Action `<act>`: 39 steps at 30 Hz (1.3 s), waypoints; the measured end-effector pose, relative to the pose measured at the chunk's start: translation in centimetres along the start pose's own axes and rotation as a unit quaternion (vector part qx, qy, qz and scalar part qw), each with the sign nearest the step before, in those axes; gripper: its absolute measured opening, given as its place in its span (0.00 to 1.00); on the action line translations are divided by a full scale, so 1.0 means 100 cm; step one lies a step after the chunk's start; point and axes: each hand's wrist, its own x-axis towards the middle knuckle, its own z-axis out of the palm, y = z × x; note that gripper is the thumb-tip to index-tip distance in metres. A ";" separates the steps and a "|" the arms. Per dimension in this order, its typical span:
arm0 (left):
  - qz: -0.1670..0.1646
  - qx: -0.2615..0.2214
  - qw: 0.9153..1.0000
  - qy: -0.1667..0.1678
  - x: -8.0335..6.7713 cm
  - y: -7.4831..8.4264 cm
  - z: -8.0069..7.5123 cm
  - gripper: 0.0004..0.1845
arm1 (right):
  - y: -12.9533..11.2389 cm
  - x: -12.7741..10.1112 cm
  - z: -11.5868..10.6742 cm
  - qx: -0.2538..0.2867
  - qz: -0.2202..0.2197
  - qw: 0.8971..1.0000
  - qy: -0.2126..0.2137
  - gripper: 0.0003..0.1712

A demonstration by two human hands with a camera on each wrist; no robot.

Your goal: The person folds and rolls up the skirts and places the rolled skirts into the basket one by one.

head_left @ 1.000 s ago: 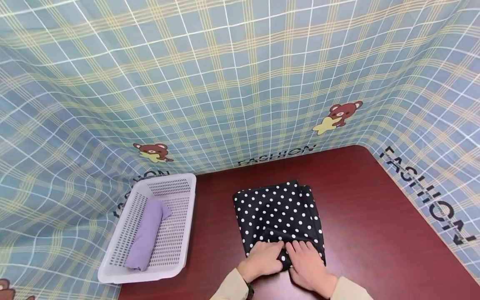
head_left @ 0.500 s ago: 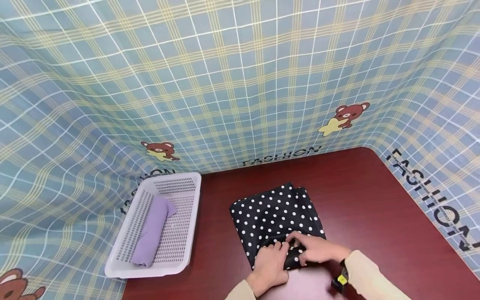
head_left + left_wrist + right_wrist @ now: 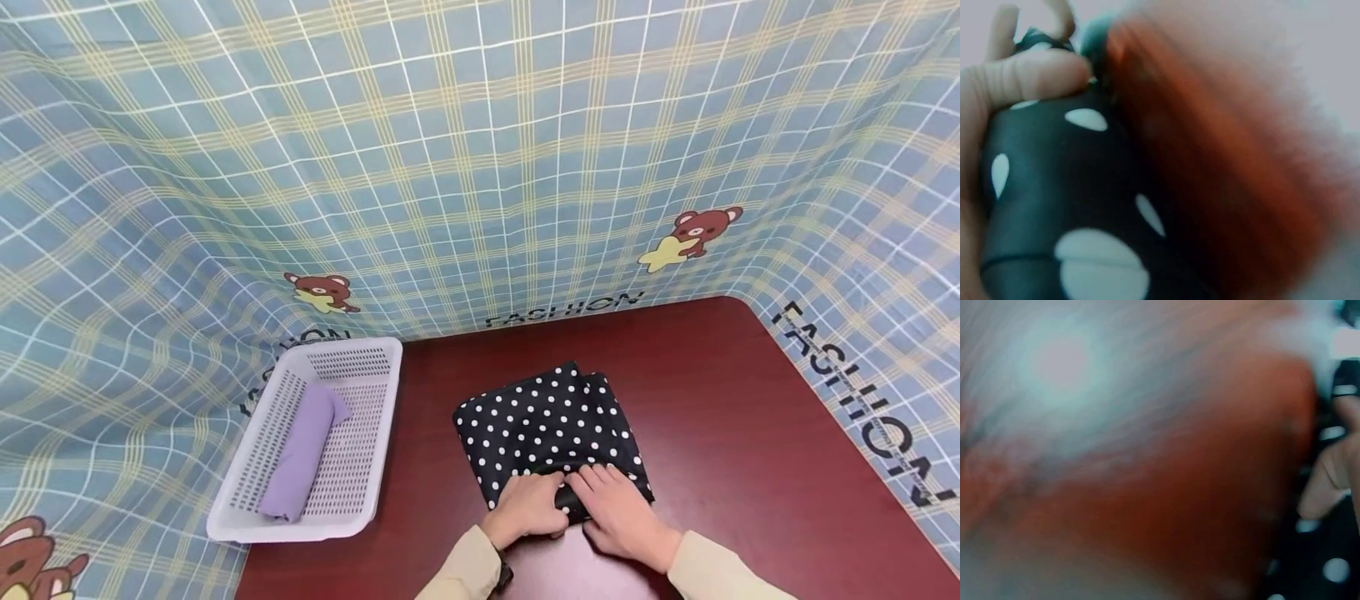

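Observation:
A folded black cloth with white polka dots (image 3: 536,421) lies on the dark red table, its near edge turned into a thick roll. My left hand (image 3: 525,504) grips the left part of that roll, and my right hand (image 3: 618,512) holds it just to the right, fingers over the top. Seen from the left wrist, the thumb (image 3: 1041,75) bends across the rolled cloth (image 3: 1035,187). At the right wrist view's edge, the other thumb (image 3: 1322,487) presses against the dotted fabric (image 3: 1300,569). The fingers cover the middle of the roll.
A white plastic basket (image 3: 375,467) stands on the left of the table, with a rolled purple cloth (image 3: 306,454) inside. Behind and at both sides hangs a blue plaid curtain (image 3: 480,167) with bear prints. The table (image 3: 735,417) extends to the right of the polka-dot cloth.
The right hand had shifted its grip half a second ago and is back beside the left hand. The cloth has turned slightly, and its near edge sits a little farther from me.

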 end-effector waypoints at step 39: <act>-0.002 0.244 0.961 0.129 -0.009 0.007 0.012 0.38 | 0.010 0.032 0.007 0.093 0.077 0.987 -0.110 0.13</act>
